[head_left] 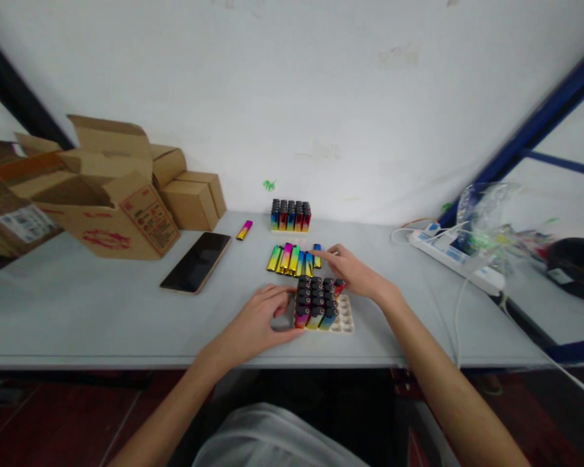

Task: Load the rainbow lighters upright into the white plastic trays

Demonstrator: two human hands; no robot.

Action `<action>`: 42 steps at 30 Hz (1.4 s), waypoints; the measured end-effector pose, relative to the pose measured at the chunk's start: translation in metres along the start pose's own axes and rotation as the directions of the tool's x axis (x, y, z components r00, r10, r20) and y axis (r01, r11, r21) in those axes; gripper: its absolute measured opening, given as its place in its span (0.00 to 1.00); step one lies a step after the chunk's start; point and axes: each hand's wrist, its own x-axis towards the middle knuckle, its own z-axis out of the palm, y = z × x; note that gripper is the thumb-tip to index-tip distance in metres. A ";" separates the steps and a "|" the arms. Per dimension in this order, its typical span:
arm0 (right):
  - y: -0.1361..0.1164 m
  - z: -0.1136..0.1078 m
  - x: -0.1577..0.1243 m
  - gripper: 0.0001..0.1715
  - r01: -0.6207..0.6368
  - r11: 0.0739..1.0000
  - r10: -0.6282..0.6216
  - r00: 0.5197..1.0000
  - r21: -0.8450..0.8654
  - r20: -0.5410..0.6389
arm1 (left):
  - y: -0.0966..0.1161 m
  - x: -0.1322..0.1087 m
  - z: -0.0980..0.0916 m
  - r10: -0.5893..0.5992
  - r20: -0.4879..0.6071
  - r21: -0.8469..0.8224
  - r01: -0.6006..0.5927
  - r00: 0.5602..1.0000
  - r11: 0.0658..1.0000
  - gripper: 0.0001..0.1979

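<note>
My left hand (263,318) grips the left side of a pale lighter tray (345,318), thumb at its front corner and fingers along the side. Several upright black-topped lighters (316,301) fill the tray's left columns, while slots on its right show bare. A red lighter (339,287) stands at the tray's back right, below my right hand (348,266). The right index finger stretches out to the blue end of a lighter (317,259) in a loose row of shiny multicoloured lighters (287,259) lying behind the tray. The right thumb is hidden.
A second tray (292,229) holding upright lighters stands by the wall. One pink-yellow lighter (244,229) lies apart, near a dark phone (197,263). Cardboard boxes (111,201) occupy the left; a white power strip (457,263) with cables and a black round object (579,266) are right.
</note>
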 end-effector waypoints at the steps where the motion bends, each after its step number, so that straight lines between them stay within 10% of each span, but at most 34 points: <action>1: 0.001 0.002 0.007 0.41 0.011 1.000 -0.010 1.000 -0.027 0.017 | 0.000 0.000 0.000 0.001 0.000 0.001 -0.001 1.000 1.000 0.24; 6: 0.009 0.005 0.026 0.18 -0.128 0.989 0.125 0.991 -0.078 -0.047 | 0.001 0.001 0.000 0.019 0.001 0.005 -0.019 1.000 1.000 0.23; 15: 0.031 0.000 0.028 0.26 -0.371 0.929 0.368 0.925 -0.010 -0.091 | -0.002 0.000 0.000 0.038 -0.011 -0.006 -0.038 0.999 0.999 0.23; 20: 0.032 -0.015 0.006 0.06 -0.416 0.905 0.422 0.904 0.094 -0.061 | -0.001 0.001 0.001 0.041 -0.011 0.006 -0.041 0.999 0.999 0.23; 25: 0.005 -0.031 -0.022 0.16 -0.239 0.764 0.387 0.913 0.599 -0.131 | -0.002 0.001 0.001 0.058 -0.011 0.011 -0.058 0.998 0.998 0.22; 30: -0.026 -0.027 -0.035 0.27 -0.142 0.667 0.487 0.826 0.732 -0.284 | -0.001 0.002 -0.002 0.044 -0.002 0.008 -0.044 0.999 0.999 0.23; 42: -0.046 -0.009 -0.027 0.31 -0.161 0.861 0.429 0.739 0.482 -0.520 | 0.001 0.002 -0.004 0.005 0.003 0.022 -0.005 1.000 1.000 0.23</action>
